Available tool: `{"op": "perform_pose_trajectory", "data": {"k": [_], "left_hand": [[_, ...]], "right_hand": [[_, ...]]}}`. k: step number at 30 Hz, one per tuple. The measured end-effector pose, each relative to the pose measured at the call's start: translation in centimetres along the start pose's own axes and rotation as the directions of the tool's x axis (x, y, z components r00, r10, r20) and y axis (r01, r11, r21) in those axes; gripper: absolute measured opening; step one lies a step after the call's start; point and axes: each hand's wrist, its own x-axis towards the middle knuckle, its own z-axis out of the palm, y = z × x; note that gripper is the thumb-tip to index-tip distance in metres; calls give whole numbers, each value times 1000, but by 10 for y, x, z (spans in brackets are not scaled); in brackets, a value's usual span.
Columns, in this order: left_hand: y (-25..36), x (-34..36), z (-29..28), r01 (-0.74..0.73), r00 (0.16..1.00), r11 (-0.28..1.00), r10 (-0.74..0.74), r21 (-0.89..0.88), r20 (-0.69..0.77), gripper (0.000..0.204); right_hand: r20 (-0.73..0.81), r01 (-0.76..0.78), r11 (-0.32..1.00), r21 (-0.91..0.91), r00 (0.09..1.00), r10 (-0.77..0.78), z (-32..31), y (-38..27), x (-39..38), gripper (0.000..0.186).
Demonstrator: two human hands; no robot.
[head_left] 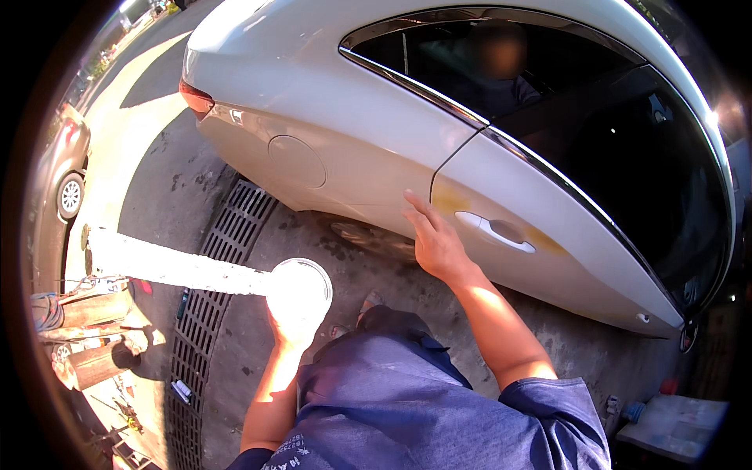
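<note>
My left hand [291,330] holds a round, open-topped white can [301,287] from below, and glare washes out its inside. The fingers are mostly hidden behind the can. My right hand [439,244] reaches toward the side of a white car [376,149], its fingers stretched out and holding nothing. Whether the fingertips touch the panel I cannot tell. Close by are a yellowish patch [450,199] at the door's edge and the white door handle [501,233]. A second yellowish patch [548,241] lies beyond the handle.
A white post [180,262] appears behind the can on the left. A slotted drain grate [196,337] crosses the concrete floor. Wooden logs [98,362] and another parked car [66,176] are at far left. A covered table [677,423] stands at lower right.
</note>
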Motion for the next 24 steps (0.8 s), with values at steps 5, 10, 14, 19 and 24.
{"op": "perform_pose_trajectory", "data": {"k": [5, 10, 14, 19, 24], "left_hand": [[-29, 31, -8, 120, 993, 991, -120, -55, -6, 66], [-26, 79, -7, -1, 989, 997, -11, 74, 151, 70], [-26, 110, -2, -242, 940, 950, 179, 197, 291, 83], [-29, 147, -9, -270, 898, 959, 222, 79, 379, 90], [-33, 180, -24, -389, 841, 918, 320, 77, 435, 95]], "right_hand": [[-74, -62, 953, -296, 996, 41, 14, 6, 20, 58], [-54, -137, 877, -461, 990, 126, 21, 26, 42, 74], [-92, -150, 838, -525, 989, 119, 57, 31, 60, 82], [-46, -29, 825, -565, 999, 4, 114, 2, 140, 76], [-138, -168, 846, -506, 984, 113, 104, -1, 145, 78]]}}
